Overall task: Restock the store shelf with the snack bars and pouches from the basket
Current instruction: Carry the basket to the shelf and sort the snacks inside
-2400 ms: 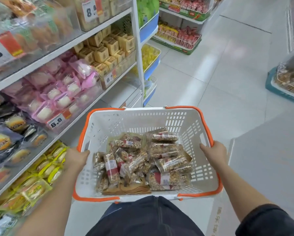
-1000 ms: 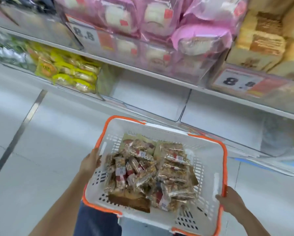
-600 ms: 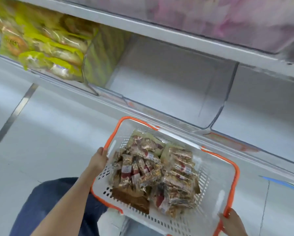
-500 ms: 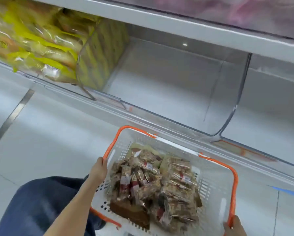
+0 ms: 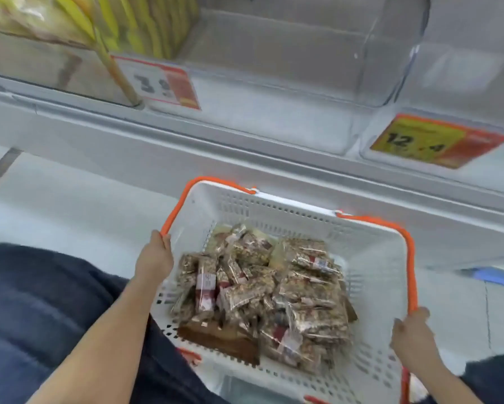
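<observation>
— Where are the snack bars (image 5: 262,293) found?

— They are heaped in the white basket (image 5: 373,258), which is held low in front of the store shelf (image 5: 274,118).

— How is the basket held?

— Its left rim is gripped by the left hand (image 5: 154,259), fingers curled over the orange handle (image 5: 175,211); the right rim is clasped likewise by the right hand (image 5: 411,335).

— And on the shelf?

— Yellow packets (image 5: 70,21) are seen at the left, and a yellow price tag (image 5: 431,142) at the right.

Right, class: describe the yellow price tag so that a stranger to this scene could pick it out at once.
Start at the white basket with orange handles, held by both hands. Look up and right to the shelf's front edge, past the clear divider. The yellow price tag reads 12.4; its neighbour, the white price tag to the left, is paler with a red panel.
</observation>
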`<action>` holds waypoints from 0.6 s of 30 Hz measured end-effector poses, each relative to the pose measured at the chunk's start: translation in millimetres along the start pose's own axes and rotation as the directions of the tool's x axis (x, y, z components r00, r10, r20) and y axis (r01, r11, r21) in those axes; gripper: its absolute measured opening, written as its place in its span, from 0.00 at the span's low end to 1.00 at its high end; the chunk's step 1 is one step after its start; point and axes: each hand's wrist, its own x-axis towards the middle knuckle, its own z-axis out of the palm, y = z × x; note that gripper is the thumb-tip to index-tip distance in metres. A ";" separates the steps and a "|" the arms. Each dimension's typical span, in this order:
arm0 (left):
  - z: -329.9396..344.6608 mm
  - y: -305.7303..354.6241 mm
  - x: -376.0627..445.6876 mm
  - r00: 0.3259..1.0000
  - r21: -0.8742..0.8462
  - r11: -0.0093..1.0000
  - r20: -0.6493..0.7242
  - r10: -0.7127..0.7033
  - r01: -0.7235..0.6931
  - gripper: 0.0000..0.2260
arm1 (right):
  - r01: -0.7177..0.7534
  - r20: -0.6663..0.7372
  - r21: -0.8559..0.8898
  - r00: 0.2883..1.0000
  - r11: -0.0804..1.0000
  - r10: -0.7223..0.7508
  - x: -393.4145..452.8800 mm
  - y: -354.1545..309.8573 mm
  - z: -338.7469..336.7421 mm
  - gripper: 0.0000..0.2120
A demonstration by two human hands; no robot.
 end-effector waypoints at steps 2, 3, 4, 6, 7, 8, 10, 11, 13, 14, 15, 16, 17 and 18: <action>-1.0 -4.7 0.1 1.000 -0.017 1.000 0.001 0.020 -0.020 0.08 | 0.020 0.035 -0.013 0.999 1.000 -0.020 -10.4 -9.2 -1.6 0.09; -0.1 -3.6 0.4 0.999 -0.021 0.999 0.008 0.035 -0.035 0.08 | 0.054 0.000 -0.042 0.999 0.998 -0.054 -10.8 -12.7 -4.6 0.09; 1.6 -2.4 0.9 1.000 -0.032 0.999 0.015 0.019 -0.018 0.08 | 0.062 0.017 -0.039 0.998 0.997 -0.061 -9.3 -10.9 -4.9 0.10; 3.1 -0.1 3.0 0.997 -0.082 0.994 0.039 -0.070 0.073 0.09 | 0.038 0.075 -0.007 0.996 0.999 -0.037 -5.8 -9.0 -6.3 0.10; 2.1 1.2 3.2 0.992 -0.109 0.988 0.064 -0.106 0.113 0.09 | 0.043 0.088 0.035 0.995 0.998 -0.046 -6.9 -7.4 -6.9 0.11; 2.3 1.8 4.1 0.989 -0.105 0.987 0.090 -0.115 0.124 0.07 | 0.065 0.090 0.050 0.994 0.997 -0.069 -9.7 -4.7 -8.2 0.14; 0.3 4.2 2.4 0.983 -0.059 0.989 0.135 -0.126 0.135 0.05 | 0.123 0.059 0.052 0.990 0.991 -0.126 -14.9 1.3 -11.3 0.12; 0.9 6.2 0.2 0.979 -0.054 0.989 0.159 -0.126 0.136 0.06 | 0.138 0.027 0.049 0.990 0.989 -0.140 -14.8 5.0 -12.0 0.09; 3.8 10.8 -6.0 0.971 -0.092 0.989 0.219 -0.092 0.115 0.06 | 0.117 -0.049 0.045 0.992 0.992 -0.114 -13.4 10.0 -16.2 0.08; 6.2 13.8 -10.5 0.964 -0.123 0.986 0.254 -0.077 0.111 0.03 | 0.075 -0.072 0.041 0.995 0.996 -0.072 -12.2 11.5 -19.2 0.10; 7.7 16.1 -14.7 0.958 -0.136 0.985 0.280 -0.067 0.109 0.02 | 0.040 -0.083 0.040 0.996 0.998 -0.036 -9.4 13.3 -21.5 0.12; 9.8 16.9 -16.6 0.955 -0.127 0.988 0.294 -0.048 0.089 0.02 | 0.010 -0.070 0.039 0.997 0.999 -0.008 -7.5 13.3 -24.6 0.14; 10.3 17.7 -19.2 0.955 -0.107 0.992 0.295 -0.036 0.071 0.03 | -0.005 -0.059 0.029 0.998 1.000 0.006 -3.0 13.9 -26.1 0.15; 11.5 18.6 -19.5 0.959 -0.088 0.995 0.283 -0.028 0.055 0.06 | -0.012 -0.049 0.013 0.999 1.000 0.012 -2.2 11.7 -27.9 0.17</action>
